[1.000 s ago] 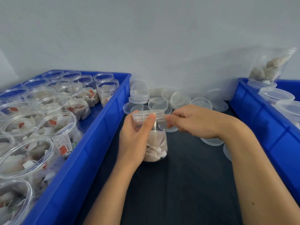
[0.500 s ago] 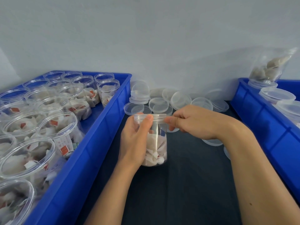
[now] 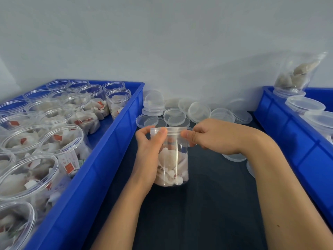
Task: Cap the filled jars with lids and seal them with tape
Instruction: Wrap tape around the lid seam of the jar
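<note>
— One jar (image 3: 172,157) is in our hands, standing on the dark bench (image 3: 198,213) between the two blue crates. Our left hand (image 3: 149,152) wraps its side, thumb up at the lid (image 3: 168,130). Our right hand (image 3: 214,136) pinches something at the lid's edge.

— So the lid is on already?

— It sits on top, so we judge we are at the sealing step. Next we need to run tape around the seam, turning the jar with the left fingers while the right presses it flat.

— Can we see the tape?

— Not clearly; it is transparent, if it is there at all. No roll shows. The loose lids (image 3: 180,114) behind blur together, and the left crate (image 3: 100,159) is cut off at the edge.
</note>
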A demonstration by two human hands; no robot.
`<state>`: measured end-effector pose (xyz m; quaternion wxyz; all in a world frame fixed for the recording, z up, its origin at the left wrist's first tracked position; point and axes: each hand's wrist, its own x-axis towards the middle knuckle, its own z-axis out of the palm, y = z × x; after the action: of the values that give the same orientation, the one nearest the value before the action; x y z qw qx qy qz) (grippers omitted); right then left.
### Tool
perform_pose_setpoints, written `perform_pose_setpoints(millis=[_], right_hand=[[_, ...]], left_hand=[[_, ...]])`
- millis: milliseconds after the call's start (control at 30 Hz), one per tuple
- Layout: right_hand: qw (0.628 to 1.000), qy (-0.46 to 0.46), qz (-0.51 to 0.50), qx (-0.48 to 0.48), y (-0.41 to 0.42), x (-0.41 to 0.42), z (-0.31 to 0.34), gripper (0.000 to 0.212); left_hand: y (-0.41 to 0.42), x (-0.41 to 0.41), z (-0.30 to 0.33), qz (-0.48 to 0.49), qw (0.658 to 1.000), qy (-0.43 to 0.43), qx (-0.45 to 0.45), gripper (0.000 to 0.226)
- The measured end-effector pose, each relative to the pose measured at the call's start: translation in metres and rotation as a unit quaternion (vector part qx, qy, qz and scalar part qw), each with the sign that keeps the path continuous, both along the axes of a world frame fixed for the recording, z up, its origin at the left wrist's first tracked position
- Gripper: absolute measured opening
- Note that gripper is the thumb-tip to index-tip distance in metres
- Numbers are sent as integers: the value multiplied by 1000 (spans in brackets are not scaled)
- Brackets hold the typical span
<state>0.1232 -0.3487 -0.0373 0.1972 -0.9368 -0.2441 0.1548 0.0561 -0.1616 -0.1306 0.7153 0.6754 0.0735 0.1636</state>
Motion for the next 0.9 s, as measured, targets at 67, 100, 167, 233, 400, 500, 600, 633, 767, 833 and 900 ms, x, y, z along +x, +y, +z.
perform_pose_setpoints(millis=[67,100,167,233,400,500,600,633,767,833,900], right_hand=[[1000,-3,-1,-8,-1,1,0,69],[1000,-3,-2,-10,-1,1,-1,68],[1000,-10,1,-10,0,1,-1,65],[1000,-14,4,-6,0,1,-1,63],[1000,-1,9,11,2,0,-1,68],[999,-25,9,24,3,0,0,63],[999,-17,15,37,3,-1,1,58],[999,-11,16,43,3,-1,1,55],[999,-27,10,44,6,-2,1,53],[999,-41,0,28,9,-3,2,55],[999,-50,-11,18,10,-4,2,55]], left_hand=[[-1,0,1,-9,1000,4,20,77],[-2,0,2,-16,999,1,35,76],[-3,0,1,-12,999,-15,46,74],[-5,0,0,3,998,-30,49,74],[-8,0,0,71,993,-46,87,62],[-7,-1,0,86,992,-49,83,63],[-8,-1,-1,83,992,-51,81,73],[-8,-1,-1,86,991,-48,87,79],[-10,1,-3,99,987,-53,117,90],[-11,1,-5,106,986,-53,114,90],[-12,1,-6,109,986,-52,117,88]])
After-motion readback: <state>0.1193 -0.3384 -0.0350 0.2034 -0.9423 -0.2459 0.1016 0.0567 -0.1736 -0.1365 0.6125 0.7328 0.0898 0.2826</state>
